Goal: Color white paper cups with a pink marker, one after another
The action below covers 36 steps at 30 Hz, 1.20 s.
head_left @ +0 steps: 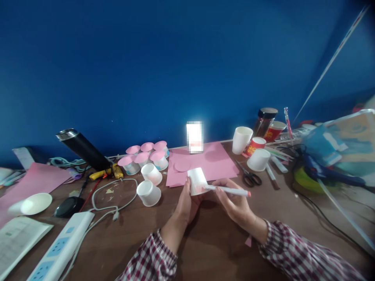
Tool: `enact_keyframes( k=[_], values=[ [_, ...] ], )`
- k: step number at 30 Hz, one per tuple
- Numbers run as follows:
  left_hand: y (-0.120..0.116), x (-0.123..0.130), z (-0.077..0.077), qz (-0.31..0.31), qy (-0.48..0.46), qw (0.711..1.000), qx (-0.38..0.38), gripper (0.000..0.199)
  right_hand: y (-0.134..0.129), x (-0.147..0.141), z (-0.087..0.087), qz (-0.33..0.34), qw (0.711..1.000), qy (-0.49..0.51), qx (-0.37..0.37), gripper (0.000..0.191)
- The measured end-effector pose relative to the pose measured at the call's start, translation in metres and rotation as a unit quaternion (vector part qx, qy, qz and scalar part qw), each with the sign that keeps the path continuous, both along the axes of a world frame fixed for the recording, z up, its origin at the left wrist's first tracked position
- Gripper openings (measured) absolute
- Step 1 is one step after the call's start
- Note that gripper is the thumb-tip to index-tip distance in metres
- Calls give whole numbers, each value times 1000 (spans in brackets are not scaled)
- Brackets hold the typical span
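My left hand (187, 203) grips a white paper cup (197, 179) from its left side and from below, over the desk's middle. A white marker (231, 191) with a pink-red end lies in my right hand (236, 205), its tip against the cup's lower right side, where a faint pinkish mark shows. Behind the cup lie pink paper sheets (209, 160) with a pink paper disc (182, 166) on top. To the left stand two white cups (149, 192) and, farther back, several cups topped with pink discs (142, 158).
Black scissors (252, 179), white cups (258, 160), red cups (257, 145) and a dark-lidded jar (265, 121) are at right. A power strip (60, 249), a white cable (115, 214), a black hot-glue gun (69, 207) and a black flask (84, 150) occupy the left.
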<state>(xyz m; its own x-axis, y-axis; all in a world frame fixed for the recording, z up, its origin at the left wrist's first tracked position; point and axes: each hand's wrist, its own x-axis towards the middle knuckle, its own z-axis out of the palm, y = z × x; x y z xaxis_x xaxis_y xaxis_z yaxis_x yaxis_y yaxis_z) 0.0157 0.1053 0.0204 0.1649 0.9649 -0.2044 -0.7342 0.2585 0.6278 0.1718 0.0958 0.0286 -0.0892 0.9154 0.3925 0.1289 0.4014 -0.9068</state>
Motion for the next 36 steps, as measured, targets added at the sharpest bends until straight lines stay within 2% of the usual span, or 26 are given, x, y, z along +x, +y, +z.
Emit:
enact_keyframes(
  k=[14, 18, 23, 28, 33, 36],
  values=[
    [-2, 1, -1, -3, 8, 1000, 8, 47, 1, 0, 2, -24, 996, -69, 53, 19],
    [-1, 1, -4, -1, 10, 1000, 2, 49, 1, 0, 3, -2, 996, -67, 55, 17],
    [-1, 2, -5, 3, 16, 1000, 4, 47, 0, 0, 1, -28, 996, -61, 52, 16],
    [-2, 3, -3, 7, 28, 1000, 7, 49, -1, 0, 1, -11, 995, -77, 62, 15],
    [-3, 4, -4, 3, 30, 999, 26, 52, 0, -1, 2, -33, 995, -62, 64, 13],
    [-3, 5, -5, 8, 37, 998, 41, 50, 0, -1, 2, -23, 995, -67, 70, 12]
  ],
)
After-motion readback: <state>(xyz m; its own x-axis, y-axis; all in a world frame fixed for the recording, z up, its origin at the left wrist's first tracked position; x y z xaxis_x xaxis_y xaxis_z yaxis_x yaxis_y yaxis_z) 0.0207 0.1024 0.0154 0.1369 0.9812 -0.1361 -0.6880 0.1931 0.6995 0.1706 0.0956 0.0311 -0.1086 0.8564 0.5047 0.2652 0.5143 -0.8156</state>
